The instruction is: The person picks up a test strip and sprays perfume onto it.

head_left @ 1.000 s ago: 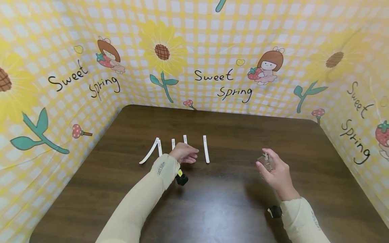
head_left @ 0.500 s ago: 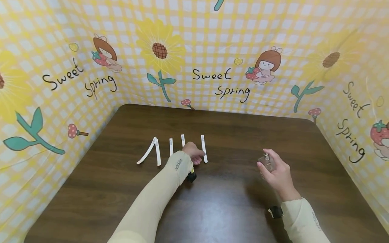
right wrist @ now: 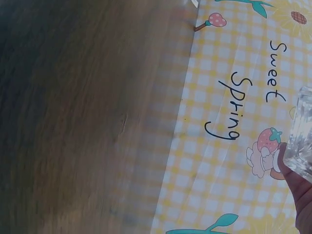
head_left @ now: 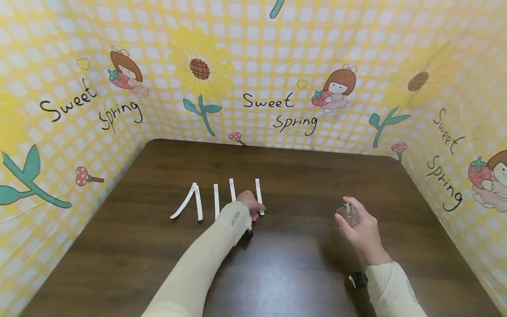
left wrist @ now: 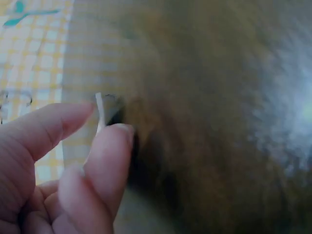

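My right hand [head_left: 364, 229] grips a clear glass perfume bottle [head_left: 347, 215] above the table, the index finger on its silver spray top. A corner of the bottle [right wrist: 302, 136] appears at the right edge of the right wrist view. My left hand [head_left: 248, 202] is at the near end of the rightmost white paper strip [head_left: 258, 189]. In the left wrist view the thumb and fingers stand apart, with a thin white strip [left wrist: 99, 105] seen between their tips. Part of it lies behind a fingertip. Several more paper strips [head_left: 216, 200] lie to the left, one partly covered by the hand.
The brown wooden table [head_left: 309, 176] has a patterned yellow-and-white cloth [head_left: 269, 79] hanging around its back and sides. Small black wrist cameras sit under both wrists, the right one [head_left: 358, 279] just above the tabletop. Light reflects off the front of the table.
My left hand has moved right, past the middle strips, to the rightmost strip's near end. My right hand keeps its grip on the perfume bottle. The head view has shifted slightly.
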Motion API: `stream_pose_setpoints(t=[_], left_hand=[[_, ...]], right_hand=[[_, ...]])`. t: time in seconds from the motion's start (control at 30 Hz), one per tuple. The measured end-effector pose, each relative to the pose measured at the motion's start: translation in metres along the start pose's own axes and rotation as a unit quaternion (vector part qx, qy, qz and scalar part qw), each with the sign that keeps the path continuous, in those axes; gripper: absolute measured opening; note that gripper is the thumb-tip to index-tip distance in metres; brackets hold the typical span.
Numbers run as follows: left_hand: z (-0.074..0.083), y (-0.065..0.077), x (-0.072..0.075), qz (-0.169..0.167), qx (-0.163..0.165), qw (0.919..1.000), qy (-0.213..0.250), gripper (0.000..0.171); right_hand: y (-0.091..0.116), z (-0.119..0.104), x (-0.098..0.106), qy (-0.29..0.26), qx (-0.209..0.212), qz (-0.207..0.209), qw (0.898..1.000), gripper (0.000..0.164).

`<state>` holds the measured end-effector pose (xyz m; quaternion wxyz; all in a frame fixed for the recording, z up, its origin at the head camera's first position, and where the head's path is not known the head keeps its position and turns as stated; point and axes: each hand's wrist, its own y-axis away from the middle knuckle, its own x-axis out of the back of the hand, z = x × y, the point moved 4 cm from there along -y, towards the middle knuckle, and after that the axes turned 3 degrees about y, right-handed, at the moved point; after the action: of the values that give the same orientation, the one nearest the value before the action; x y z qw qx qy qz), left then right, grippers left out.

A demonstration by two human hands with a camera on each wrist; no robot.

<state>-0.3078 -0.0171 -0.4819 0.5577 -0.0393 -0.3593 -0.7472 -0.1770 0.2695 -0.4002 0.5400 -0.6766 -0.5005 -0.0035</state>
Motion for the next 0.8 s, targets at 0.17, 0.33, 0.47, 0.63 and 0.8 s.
stream_pose_setpoints(t=[0.17, 0.33, 0.47, 0.63, 0.8], left_hand=[[0.005, 0.005, -0.001, 0.041, -0.032, 0.9944, -0.092, 0.024], [0.013, 0.01, 0.0, 0.072, -0.051, 0.9803, -0.177, 0.024], [0.015, 0.013, 0.0, 0.076, -0.054, 0.9771, -0.191, 0.023], [0.014, 0.014, 0.0, 0.068, -0.053, 0.9833, -0.16, 0.022], [0.008, 0.013, -0.001, 0.054, -0.048, 0.9933, -0.09, 0.025]], right_hand=[[-0.002, -0.001, -0.005, -0.006, 0.005, -0.001, 1.0, 0.047], [-0.005, -0.005, -0.008, -0.015, 0.02, 0.015, 1.0, 0.043], [-0.006, -0.008, -0.011, -0.027, 0.023, 0.015, 0.999, 0.043], [-0.006, -0.01, -0.012, -0.03, 0.029, 0.016, 0.999, 0.043], [-0.007, -0.009, -0.013, -0.021, 0.037, 0.013, 0.999, 0.045]])
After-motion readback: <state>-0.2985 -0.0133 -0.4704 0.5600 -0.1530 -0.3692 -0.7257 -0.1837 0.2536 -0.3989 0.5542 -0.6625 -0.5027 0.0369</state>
